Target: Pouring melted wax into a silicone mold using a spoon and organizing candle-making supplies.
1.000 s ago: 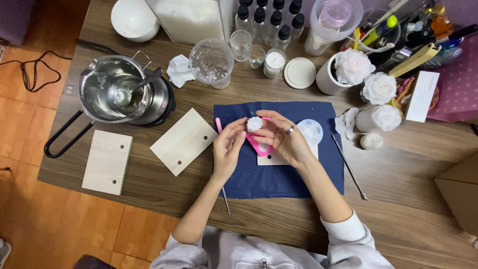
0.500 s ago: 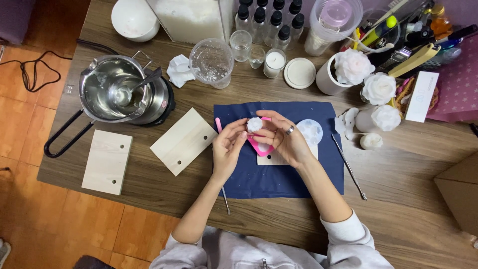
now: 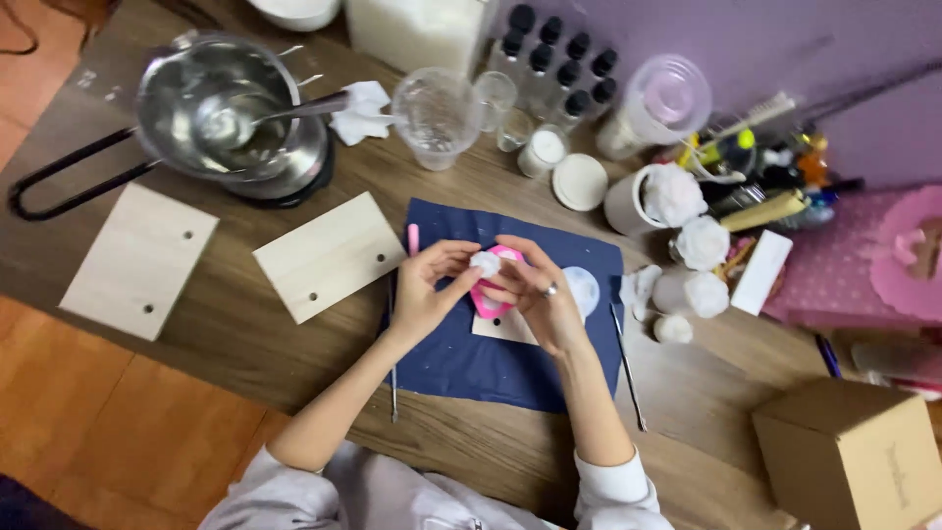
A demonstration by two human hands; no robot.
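Observation:
Both hands meet over a dark blue mat (image 3: 461, 358) on a wooden table (image 3: 245, 324). My left hand (image 3: 427, 290) and my right hand (image 3: 535, 290) together pinch a small white flower-shaped piece (image 3: 486, 262) held above a pink mould (image 3: 488, 299). The mould rests on a small wooden square (image 3: 502, 329) on the mat. A ring shows on my right hand. A pale round disc (image 3: 585, 291) lies on the mat just right of my right hand.
Two wooden boards (image 3: 329, 255) (image 3: 139, 260) lie left of the mat. A steel pot with a spoon (image 3: 231, 113) stands far left. Cups, dark-capped bottles (image 3: 559, 59), white wax flowers (image 3: 702, 243), thin metal tools (image 3: 628, 368) and a cardboard box (image 3: 849, 451) surround the area.
The camera view has shifted closer and to the left. My hands stay together on the white piece over the pink mould, with little visible movement.

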